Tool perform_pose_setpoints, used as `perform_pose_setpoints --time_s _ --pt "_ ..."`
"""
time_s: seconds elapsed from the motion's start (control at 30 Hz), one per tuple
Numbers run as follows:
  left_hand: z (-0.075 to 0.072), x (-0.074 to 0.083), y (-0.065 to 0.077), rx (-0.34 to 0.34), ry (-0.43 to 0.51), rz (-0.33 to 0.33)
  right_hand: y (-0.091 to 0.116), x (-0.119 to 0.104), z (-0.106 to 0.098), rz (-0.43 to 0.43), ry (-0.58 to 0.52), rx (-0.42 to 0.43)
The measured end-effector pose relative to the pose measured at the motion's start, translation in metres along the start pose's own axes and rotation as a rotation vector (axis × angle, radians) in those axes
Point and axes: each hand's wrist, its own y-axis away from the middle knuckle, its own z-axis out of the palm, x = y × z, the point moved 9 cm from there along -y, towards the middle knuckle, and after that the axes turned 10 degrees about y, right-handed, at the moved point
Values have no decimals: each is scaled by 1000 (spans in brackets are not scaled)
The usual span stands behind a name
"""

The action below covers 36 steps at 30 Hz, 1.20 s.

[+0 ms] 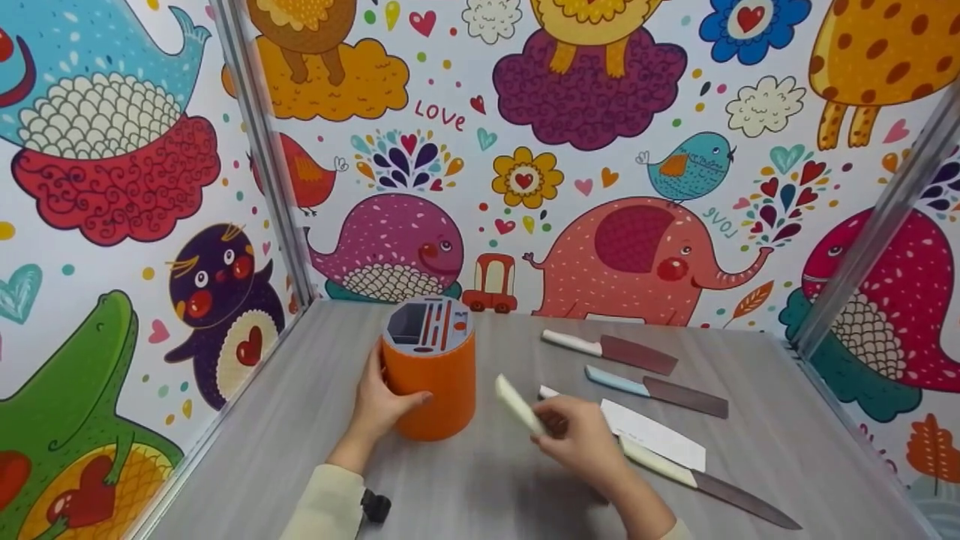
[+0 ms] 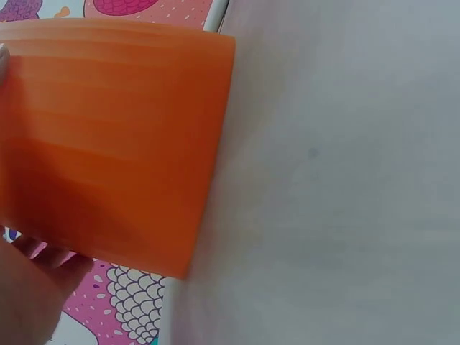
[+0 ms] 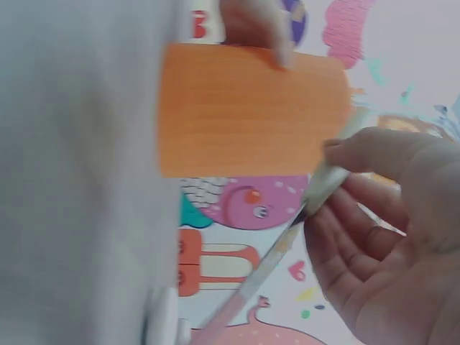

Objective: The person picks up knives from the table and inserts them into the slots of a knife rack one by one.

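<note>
An orange knife block [image 1: 439, 390] with a grey slotted top stands upright on the table. My left hand [image 1: 381, 401] grips its left side, thumb across the front; in the left wrist view the block's smooth wall [image 2: 115, 144] fills the left half. To the right of the block, my right hand [image 1: 577, 435] pinches a knife by its cream handle [image 1: 514, 401], whose end points up and left. The right wrist view shows thumb and fingers on that handle [image 3: 327, 183], with a narrow blade [image 3: 262, 273] running down and left. In the head view the blade is hidden.
Several knives lie on the grey table [image 1: 510, 495] at the right: a white-handled one with a reddish-brown blade [image 1: 637, 354], a light-blue-handled one [image 1: 619, 381], a white-bladed cleaver [image 1: 656, 439] and a long pointed knife [image 1: 742, 499]. Cartoon-printed walls [image 1: 510, 262] stand behind and beside.
</note>
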Motion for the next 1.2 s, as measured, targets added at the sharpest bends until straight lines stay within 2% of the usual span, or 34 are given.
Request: perform_pose_setpoints --time_s 0.17,0.3,0.43,0.57,0.63,0.7,0.8,0.9,0.97,1.0,1.07,1.2 --pt "-1 4 -1 8 -45 37 2 13 -35 166 -256 98" --pt "0 5 -2 4 -52 26 5 21 -53 231 -405 188" --pt "3 11 -4 -1 -74 30 5 23 -59 234 -455 239" --pt "2 31 -3 21 -117 100 4 19 -57 205 -446 228" --pt "-2 48 0 56 -137 170 5 16 -54 199 -441 213" --pt "-5 68 5 97 -155 270 6 13 -50 201 -444 203" --pt "-3 106 18 139 -168 502 7 8 -47 202 -439 206" --pt "9 145 37 128 -156 738 9 2 -43 191 -435 212" --pt "23 165 50 85 -143 812 9 -3 -40 180 -431 211" --pt "30 173 55 49 -122 815 10 -6 -38 177 -437 206" --pt "48 182 64 -44 -69 762 11 -12 -35 169 -456 192" --pt "84 181 75 -238 56 531 12 -24 -27 151 -507 147"
